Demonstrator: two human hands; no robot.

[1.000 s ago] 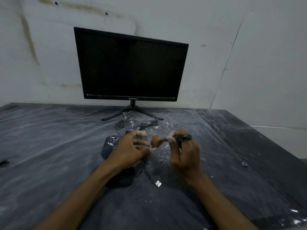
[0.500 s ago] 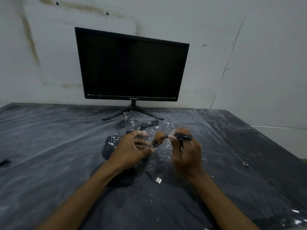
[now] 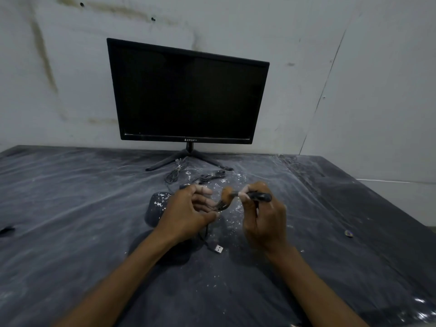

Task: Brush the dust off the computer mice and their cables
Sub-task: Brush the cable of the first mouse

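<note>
Head view: a person's left hand pinches a bunched black cable above a dust-strewn table, while the right hand grips a small brush whose tan bristles touch the cable. One dusty black mouse lies on the table just left of the left hand, the cable's USB plug below it. More coiled cables sit near a dark monitor.

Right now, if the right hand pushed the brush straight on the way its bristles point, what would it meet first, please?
Probably the bunched cable pinched in the left hand: the brush in the right hand points left with its bristles right at it, though depth is unclear.
</note>
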